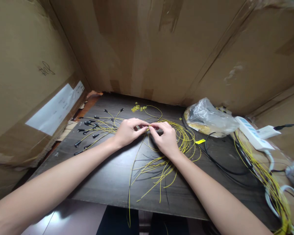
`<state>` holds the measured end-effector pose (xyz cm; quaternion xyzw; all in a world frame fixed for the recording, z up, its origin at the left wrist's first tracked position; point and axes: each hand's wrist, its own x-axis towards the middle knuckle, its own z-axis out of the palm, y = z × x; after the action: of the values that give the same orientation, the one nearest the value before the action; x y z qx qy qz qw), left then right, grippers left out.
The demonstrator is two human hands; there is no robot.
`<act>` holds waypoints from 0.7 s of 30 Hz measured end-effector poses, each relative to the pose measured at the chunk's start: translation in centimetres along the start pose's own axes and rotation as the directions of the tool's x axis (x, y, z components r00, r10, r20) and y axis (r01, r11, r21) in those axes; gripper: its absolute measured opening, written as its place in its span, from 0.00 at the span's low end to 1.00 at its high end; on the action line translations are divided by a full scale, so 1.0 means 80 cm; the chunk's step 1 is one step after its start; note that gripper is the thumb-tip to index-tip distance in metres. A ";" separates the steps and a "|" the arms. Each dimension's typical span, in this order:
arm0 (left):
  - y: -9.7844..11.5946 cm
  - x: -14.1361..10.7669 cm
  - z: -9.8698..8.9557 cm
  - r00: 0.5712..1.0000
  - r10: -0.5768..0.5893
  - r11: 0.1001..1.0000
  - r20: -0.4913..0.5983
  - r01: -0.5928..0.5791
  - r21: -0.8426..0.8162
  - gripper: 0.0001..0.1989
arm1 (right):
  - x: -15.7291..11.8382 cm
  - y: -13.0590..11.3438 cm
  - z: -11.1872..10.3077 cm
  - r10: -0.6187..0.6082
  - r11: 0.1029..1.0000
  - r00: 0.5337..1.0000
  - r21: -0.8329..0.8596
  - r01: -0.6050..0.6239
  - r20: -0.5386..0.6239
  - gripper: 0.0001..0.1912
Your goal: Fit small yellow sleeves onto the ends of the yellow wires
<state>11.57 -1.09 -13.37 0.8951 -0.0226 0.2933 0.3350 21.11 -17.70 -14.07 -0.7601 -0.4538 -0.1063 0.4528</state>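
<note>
My left hand (129,132) and my right hand (165,138) meet fingertip to fingertip above the table, both closed in a pinch. Between them is a small yellow piece (149,127) on a thin yellow wire; its exact shape is too small to make out. From the fingertips a wire (130,192) runs down past the table's front edge. Coiled yellow wires (186,140) lie around and under my right hand, their loose ends spread toward me. Left of my left hand, several wires end in black connectors (88,123) fanned out on the table.
A pile of small yellow rings (136,108) lies at the back of the dark table (107,182). A clear plastic bag (209,117), a white power strip (253,133), black cables (220,166) and another yellow wire bundle (271,186) are at right. Cardboard walls (142,49) surround the table.
</note>
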 end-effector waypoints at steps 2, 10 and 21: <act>0.001 0.000 0.001 1.000 -0.014 1.000 0.004 0.014 0.005 0.07 | 0.000 0.000 -0.001 -0.004 1.000 1.000 0.015 0.005 -0.009 0.06; 0.000 0.001 0.002 0.995 -0.095 0.991 0.014 0.096 -0.092 0.06 | 0.001 -0.002 -0.004 0.084 0.989 0.996 0.125 -0.084 0.005 0.03; -0.006 -0.002 0.003 0.999 0.037 0.996 -0.029 -0.039 -0.079 0.07 | 0.002 0.003 -0.002 0.158 0.952 0.986 0.258 -0.165 0.046 0.08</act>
<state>11.71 -0.88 -13.87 0.8764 -0.0468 0.3108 0.3648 21.42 -17.77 -14.06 -0.7297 -0.4059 0.0012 0.5503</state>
